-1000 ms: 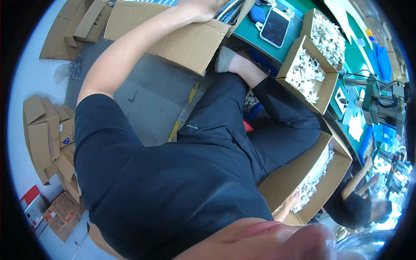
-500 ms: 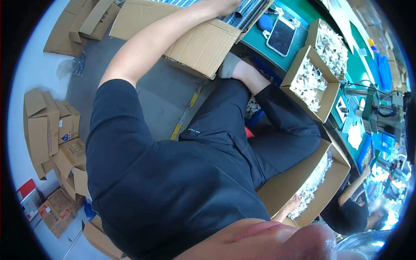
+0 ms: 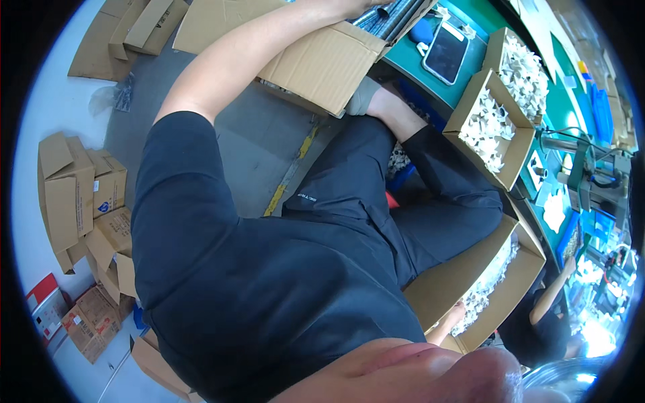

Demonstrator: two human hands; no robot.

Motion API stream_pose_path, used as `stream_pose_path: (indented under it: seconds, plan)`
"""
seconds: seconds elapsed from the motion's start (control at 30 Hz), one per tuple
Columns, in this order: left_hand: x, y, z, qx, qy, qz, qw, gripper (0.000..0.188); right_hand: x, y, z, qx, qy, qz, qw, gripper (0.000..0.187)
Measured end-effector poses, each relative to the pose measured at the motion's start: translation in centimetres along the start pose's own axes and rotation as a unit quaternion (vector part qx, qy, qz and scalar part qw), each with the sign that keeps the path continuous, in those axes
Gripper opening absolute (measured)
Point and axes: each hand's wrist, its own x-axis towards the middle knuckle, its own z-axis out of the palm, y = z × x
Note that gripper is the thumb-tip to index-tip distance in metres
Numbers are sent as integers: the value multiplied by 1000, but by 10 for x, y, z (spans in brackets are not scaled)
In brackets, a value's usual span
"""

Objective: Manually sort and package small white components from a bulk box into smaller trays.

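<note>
Presumably light and stiff, best pinched by an edge, small white pieces point(image 3: 478, 303) lie heaped in the open carton point(image 3: 433, 287) at the right hand point(image 3: 457, 314), finger closure indeterminate, likewise the left hand point(image 3: 349, 7), partly out of view at dark tubes point(image 3: 398, 21), probably slick.

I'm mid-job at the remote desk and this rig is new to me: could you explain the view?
No robot here: a person works bare-handed. A wide fisheye camera on that person's head looks down, so straight edges bend. The left hand, cut off by the top edge, is at an open cardboard box of bluish tube-like pieces. The right hand reaches into another box of small white parts. I can't tell whether either grips anything. The green table bears a phone and cardboard trays of white pieces.
</note>
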Motion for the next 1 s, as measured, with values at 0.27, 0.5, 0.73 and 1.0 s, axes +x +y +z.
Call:
stream_pose_path:
  seconds: [0.27, 0.5, 0.73, 1.0]
  plan:
    - [6, -1, 23, -83, 55, 61, 993, 56, 13, 6, 8, 24, 1, 6, 1000, 18]
    - [17, 2, 43, -51, 35, 156, 986, 53, 8, 12, 9, 19, 4, 16, 1000, 19]
    - [2, -7, -18, -53, -195, 189, 961, 56, -19, -11, -5, 29, 0, 75, 997, 20]
    - [0, -3, -10, -213, -183, 27, 959, 46, -1, -47, -18, 85, 44, 64, 993, 25]
